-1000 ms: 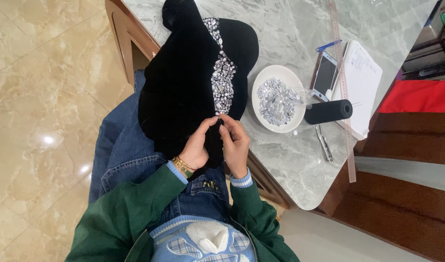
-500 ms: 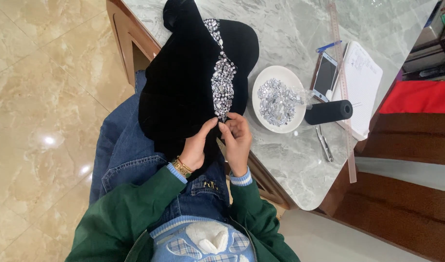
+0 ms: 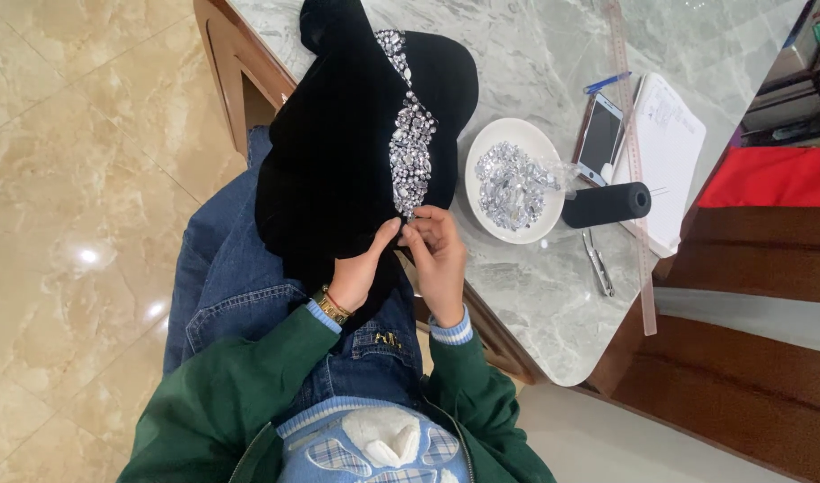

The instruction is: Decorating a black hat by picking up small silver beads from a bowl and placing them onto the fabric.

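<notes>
Two hands meet at the near end of the rhinestone band (image 3: 412, 152) on the black velvet fabric (image 3: 338, 152), and much of what they do there is hard to make out. Your left hand (image 3: 361, 268) pinches the cloth edge, thumb up against the lowest stones; your right hand (image 3: 439, 255) has its fingertips closed together just beside that thumb, but whatever they grip is too small to see. The part of the fabric under your palms is hidden, and its far end is cut off by the frame's top edge.

The fabric drapes from the grey marble tabletop (image 3: 535, 295) down over your denim lap. Just beyond your right hand sits a round white plate (image 3: 481, 215) heaped with loose clear stones (image 3: 510, 183). Further out on that side lie a black thread spool (image 3: 607, 204) on its side, a phone (image 3: 600, 139), a white paper pad (image 3: 671, 152), a blue pen (image 3: 607, 82) and a long clear ruler (image 3: 634, 179). A small metal tool (image 3: 598, 264) lies near the spool; its kind is unclear. To your left, glossy beige floor tiles (image 3: 70, 179) reflect lamps.

The velvet looks matte and deep; the stones are faceted, oval and round, packed tightly.
</notes>
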